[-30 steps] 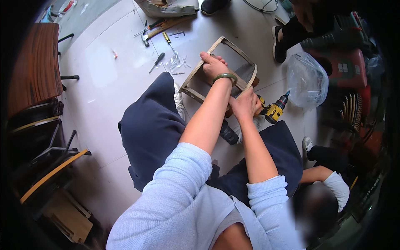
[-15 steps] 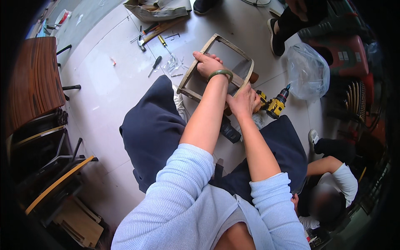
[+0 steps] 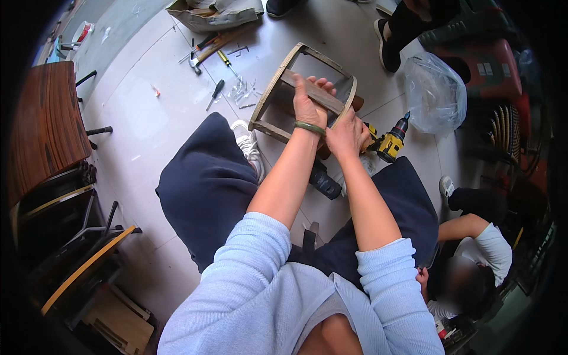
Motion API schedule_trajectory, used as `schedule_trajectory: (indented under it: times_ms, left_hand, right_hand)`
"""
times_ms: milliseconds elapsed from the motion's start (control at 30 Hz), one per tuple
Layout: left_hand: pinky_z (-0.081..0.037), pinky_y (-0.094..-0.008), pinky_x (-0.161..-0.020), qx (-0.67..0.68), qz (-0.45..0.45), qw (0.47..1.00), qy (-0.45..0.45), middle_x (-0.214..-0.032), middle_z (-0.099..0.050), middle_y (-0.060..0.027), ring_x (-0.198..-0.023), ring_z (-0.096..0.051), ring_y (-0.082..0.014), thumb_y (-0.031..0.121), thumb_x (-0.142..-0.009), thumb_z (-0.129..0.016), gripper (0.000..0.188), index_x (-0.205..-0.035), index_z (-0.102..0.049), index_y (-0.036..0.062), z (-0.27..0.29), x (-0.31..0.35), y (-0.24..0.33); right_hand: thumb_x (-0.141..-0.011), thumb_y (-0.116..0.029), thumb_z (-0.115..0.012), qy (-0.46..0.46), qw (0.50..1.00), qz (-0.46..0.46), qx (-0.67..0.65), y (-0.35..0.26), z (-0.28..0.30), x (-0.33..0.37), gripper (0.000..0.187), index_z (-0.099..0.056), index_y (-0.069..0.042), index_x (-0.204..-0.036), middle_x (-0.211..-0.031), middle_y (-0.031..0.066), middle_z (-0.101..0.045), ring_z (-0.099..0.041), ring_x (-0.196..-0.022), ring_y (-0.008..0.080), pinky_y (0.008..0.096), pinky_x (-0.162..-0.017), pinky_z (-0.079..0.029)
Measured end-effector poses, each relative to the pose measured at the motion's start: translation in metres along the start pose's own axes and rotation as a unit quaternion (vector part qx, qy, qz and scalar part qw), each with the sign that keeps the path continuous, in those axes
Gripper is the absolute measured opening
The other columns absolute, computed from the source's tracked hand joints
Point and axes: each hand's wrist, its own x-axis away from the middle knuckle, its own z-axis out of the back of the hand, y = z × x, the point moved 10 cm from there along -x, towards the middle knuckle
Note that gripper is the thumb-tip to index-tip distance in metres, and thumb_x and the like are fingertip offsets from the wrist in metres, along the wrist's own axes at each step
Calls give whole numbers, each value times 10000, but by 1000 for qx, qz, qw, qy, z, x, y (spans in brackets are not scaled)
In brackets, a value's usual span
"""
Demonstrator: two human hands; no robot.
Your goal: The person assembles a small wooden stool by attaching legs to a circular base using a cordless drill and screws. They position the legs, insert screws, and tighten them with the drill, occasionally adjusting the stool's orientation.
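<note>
A wooden stool-like frame (image 3: pixel 277 86) with curved sides and a crossbar (image 3: pixel 331 102) stands on the floor between my knees. My left hand (image 3: pixel 312 105), with a green bangle at the wrist, is at the crossbar, its thumb raised and its fingers stretched out and apart. Around the frame's near right edge my right hand (image 3: pixel 347 134) is closed, its fingertips partly hidden. Just right of it lies a yellow and black power drill (image 3: pixel 390 144). A second, dark tool (image 3: pixel 324 182) lies below the frame, partly covered by my arms.
Screwdrivers (image 3: pixel 218 90), a hammer (image 3: pixel 195 63) and small plastic bags (image 3: pixel 239 92) lie on the tiles at upper left. A clear plastic bag (image 3: pixel 436 94) and stacked stools (image 3: pixel 494 71) stand right. Wooden chairs (image 3: pixel 50 118) line the left. Another person (image 3: pixel 473 260) crouches at lower right.
My left hand has turned and come nearer along the crossbar, its fingers now spread and thumb up. The crossbar shows more plainly. My right hand stays at the frame's edge.
</note>
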Motion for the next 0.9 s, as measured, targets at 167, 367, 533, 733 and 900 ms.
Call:
schedule_trajectory:
  times_ms: [167,367,533,733,900]
  left_hand:
    - [-485,-355,-681,-18,58,996,65,-643,-537,-10,-627,-548,-193,407,-821,-719,344,-739,-514,144,3,-9,-18]
    - [-377,-330,-533,-11,61,998,26,-530,-352,9,-471,-344,-145,352,-862,-633,355,-684,-411,140,-8,-13,-19]
    - [-374,-323,-562,-11,47,999,19,-519,-339,26,-464,-333,-128,309,-885,-593,318,-678,-412,149,-13,-12,-18]
    - [-387,-324,-576,-22,66,997,-13,-529,-347,21,-475,-350,-129,325,-888,-598,325,-686,-414,149,-13,-9,-17]
    - [-380,-321,-543,-31,55,998,5,-539,-355,11,-473,-350,-133,332,-877,-610,330,-699,-413,136,-8,-9,-16]
  right_hand:
    - [-675,-316,-739,-1,1000,10,1,-3,4,-2,788,-371,30,-1280,-1231,197,-549,-452,-1220,302,447,-1067,-201]
    - [-667,-325,-737,1,1000,15,3,-2,1,-2,762,-390,27,-1248,-1229,186,-553,-449,-1229,299,443,-1068,-205]
    - [-662,-363,-715,-31,999,32,-17,-1,1,-9,783,-391,-1,-1276,-1239,180,-554,-448,-1235,302,432,-1071,-215]
    - [-871,-452,-586,-180,887,-65,-420,25,-12,-14,530,-544,-112,-1276,-1149,165,-631,-553,-1140,288,361,-997,-369]
    - [-912,-429,-552,-125,935,-64,-326,32,-21,-21,414,-612,-115,-1176,-1082,129,-661,-588,-1034,266,369,-944,-391]
